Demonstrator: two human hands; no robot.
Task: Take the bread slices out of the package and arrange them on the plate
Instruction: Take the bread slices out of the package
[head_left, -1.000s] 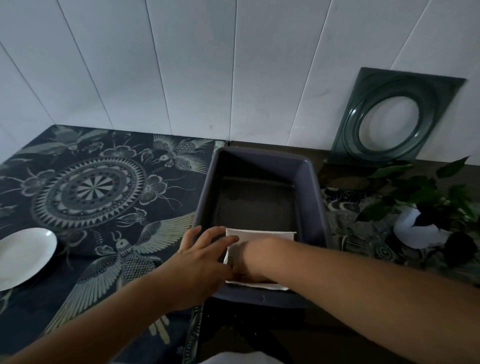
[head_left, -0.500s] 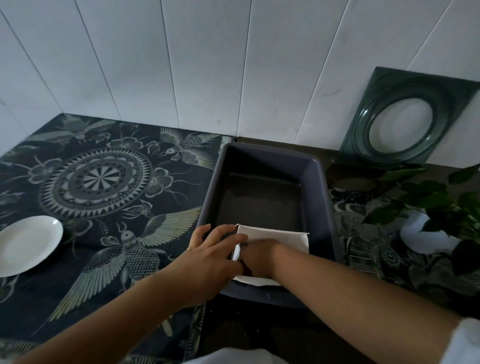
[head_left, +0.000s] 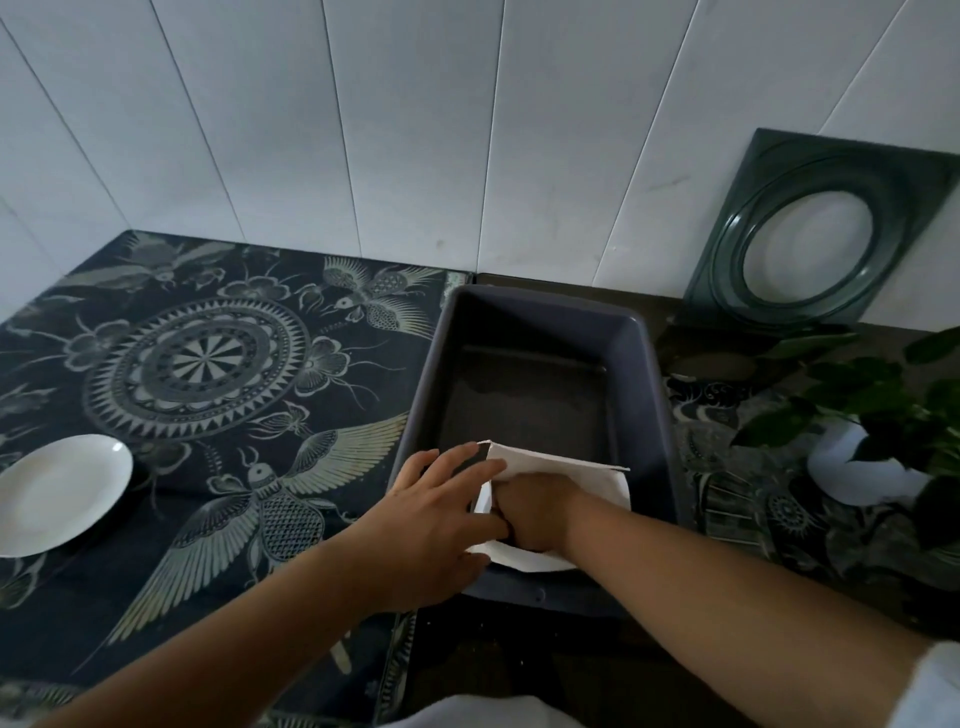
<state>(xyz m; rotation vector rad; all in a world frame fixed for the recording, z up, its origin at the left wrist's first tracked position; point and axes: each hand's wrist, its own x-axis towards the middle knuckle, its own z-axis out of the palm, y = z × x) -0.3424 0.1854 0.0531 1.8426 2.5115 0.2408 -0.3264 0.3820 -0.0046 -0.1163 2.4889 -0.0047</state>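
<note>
A white paper package (head_left: 566, 465) lies in the near end of a dark grey plastic tub (head_left: 649, 395). My left hand (head_left: 436, 519) rests on the package's left edge and holds its mouth open. My right hand (head_left: 535, 512) is pushed down inside the package, fingers hidden, so I cannot see what it touches. No bread slice shows. A white oval plate (head_left: 57, 493) sits bare at the far left on the patterned cloth.
The tub stands at the seam between the dark patterned cloth (head_left: 197, 364) and a darker counter. A green square frame with a round hole (head_left: 810, 234) leans on the white wall. A leafy plant in a white pot (head_left: 872, 431) stands at the right.
The package mouth has spread wider and its far flap has risen. My right hand has gone deeper into it. The view has shifted slightly.
</note>
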